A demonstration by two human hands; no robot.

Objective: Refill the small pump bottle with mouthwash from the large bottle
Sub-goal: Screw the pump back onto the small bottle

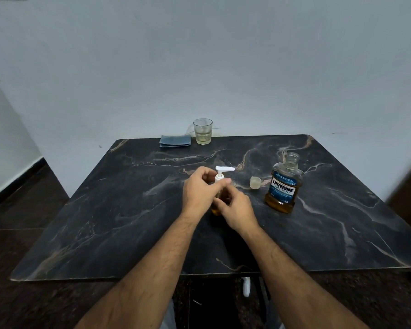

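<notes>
- At mid-worktop (128, 210), left hand (199, 193) pinches the white pump collar of the small amber pump bottle (220, 181); right hand (237, 210) wraps its body.
- Right of them stands the uncapped large mouthwash bottle (284, 186), its clear cap (255, 182) beside.

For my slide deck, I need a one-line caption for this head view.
Both hands hold the small pump bottle on the dark marble table, beside the uncapped large mouthwash bottle.
</notes>
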